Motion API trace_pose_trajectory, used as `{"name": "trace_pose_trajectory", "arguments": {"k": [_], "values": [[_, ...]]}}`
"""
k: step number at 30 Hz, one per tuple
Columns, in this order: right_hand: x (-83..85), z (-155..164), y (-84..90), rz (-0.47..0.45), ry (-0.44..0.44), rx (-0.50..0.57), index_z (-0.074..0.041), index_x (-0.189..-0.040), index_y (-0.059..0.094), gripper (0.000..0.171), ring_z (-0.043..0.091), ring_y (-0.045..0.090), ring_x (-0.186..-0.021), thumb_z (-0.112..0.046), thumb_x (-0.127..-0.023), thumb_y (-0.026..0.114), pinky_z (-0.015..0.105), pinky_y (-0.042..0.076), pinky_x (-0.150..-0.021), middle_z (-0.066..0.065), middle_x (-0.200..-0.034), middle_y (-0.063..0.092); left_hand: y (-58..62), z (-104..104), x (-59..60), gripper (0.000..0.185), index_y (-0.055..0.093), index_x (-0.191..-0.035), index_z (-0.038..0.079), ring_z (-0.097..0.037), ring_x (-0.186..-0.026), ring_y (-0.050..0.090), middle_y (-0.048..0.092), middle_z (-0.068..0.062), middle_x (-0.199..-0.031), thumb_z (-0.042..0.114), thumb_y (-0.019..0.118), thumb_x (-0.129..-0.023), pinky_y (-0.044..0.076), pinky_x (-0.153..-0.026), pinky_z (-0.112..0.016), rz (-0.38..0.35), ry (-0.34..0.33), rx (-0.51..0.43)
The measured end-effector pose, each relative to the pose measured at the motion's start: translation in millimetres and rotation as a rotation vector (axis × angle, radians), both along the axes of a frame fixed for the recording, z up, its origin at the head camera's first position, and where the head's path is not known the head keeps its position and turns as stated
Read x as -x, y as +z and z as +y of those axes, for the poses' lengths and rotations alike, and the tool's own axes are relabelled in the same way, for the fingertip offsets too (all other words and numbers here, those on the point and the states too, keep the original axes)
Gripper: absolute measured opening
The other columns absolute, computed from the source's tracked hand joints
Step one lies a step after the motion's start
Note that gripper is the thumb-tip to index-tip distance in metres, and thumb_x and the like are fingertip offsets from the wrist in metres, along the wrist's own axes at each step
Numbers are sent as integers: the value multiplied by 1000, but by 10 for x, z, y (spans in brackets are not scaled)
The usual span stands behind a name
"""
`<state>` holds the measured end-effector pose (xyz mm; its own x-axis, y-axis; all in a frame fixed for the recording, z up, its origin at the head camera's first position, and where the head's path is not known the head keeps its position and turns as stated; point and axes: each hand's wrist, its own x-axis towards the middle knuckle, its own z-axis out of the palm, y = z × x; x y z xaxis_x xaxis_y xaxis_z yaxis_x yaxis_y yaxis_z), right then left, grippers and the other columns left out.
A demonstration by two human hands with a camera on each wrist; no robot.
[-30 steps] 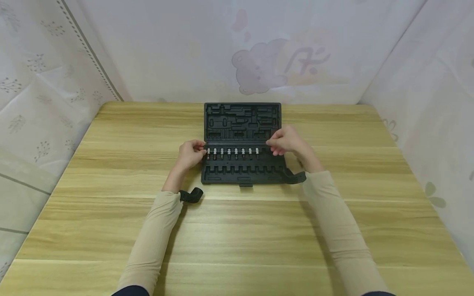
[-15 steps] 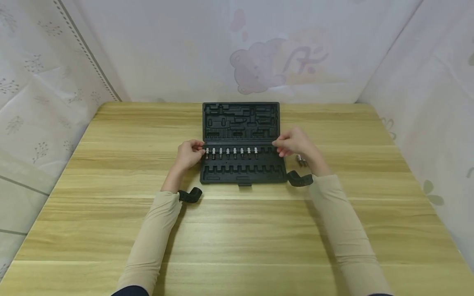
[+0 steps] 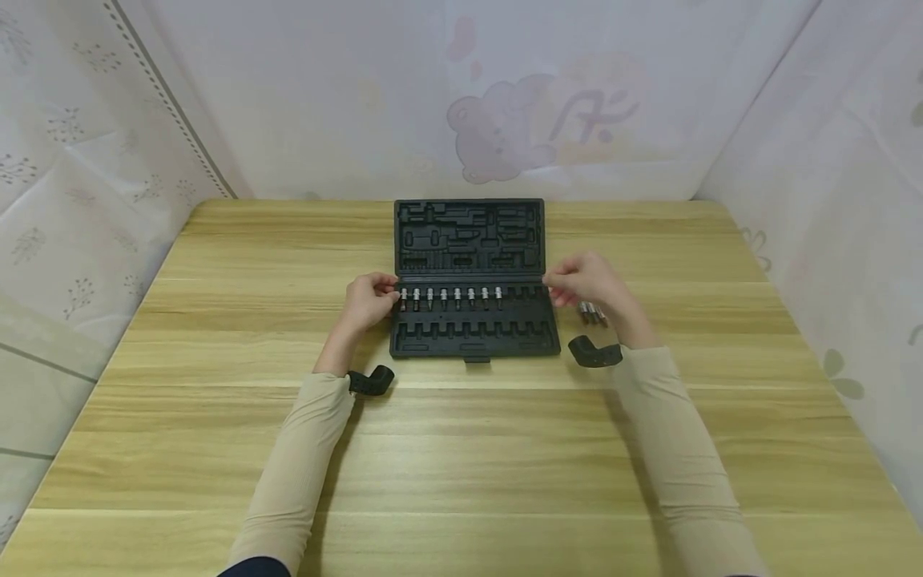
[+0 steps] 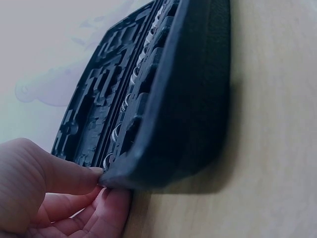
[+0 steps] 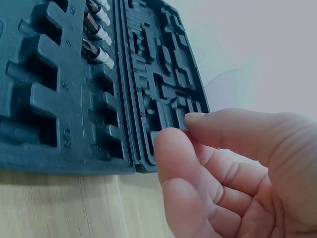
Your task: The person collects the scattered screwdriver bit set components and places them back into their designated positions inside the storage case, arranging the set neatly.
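A black plastic socket-set case (image 3: 530,311) lies unfolded on the table, its lid tilted up at the back. Silver bit sockets (image 3: 457,298) fill the left part of its upper row; the slots at that row's right end and the whole front row are bare. My left hand (image 3: 370,303) pinches the case's left edge between thumb and fingers, seen closely in the left wrist view. Just off the right edge, my right hand (image 3: 587,279) hovers with loosely bent fingers, thumb near the index fingertip and nothing between them. Several loose bit sockets (image 3: 593,313) lie beneath its wrist.
The wooden table (image 3: 461,465) spreads around the case. Black wrist mounts (image 3: 372,381) stick out from both sleeves. Patterned cloth (image 3: 324,96) hangs behind the table and at both sides.
My right hand has drawn away rightward from the upper row to beyond the case's edge, uncovering bare slots and the loose bit sockets. The left hand keeps its hold.
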<state>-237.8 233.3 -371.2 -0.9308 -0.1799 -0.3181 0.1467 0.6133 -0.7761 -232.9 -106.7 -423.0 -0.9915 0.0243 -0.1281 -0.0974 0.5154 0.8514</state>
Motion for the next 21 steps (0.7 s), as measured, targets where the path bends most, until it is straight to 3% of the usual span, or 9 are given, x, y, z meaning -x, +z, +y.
{"name": "trace_pose_trajectory", "arguments": {"k": [10,21], "values": [[-44,130,16,30,1,-5,16,-104,60,27,14,63,-58,-9,-92,58,33,57,-58,5,-70,65,-9,-8,4,27,61,-113,-8,-21,-80,55,59,-17,-94,-3,57,-87,50,-61,-21,6,-7,-3],[-97,259,-1,22,-12,-12,15,-105,61,30,13,62,-56,-12,-91,60,29,55,-55,11,-73,66,5,-5,-1,27,61,-113,-8,-21,-81,54,59,-18,-97,-2,56,-87,49,-63,-22,2,-7,3]]}}
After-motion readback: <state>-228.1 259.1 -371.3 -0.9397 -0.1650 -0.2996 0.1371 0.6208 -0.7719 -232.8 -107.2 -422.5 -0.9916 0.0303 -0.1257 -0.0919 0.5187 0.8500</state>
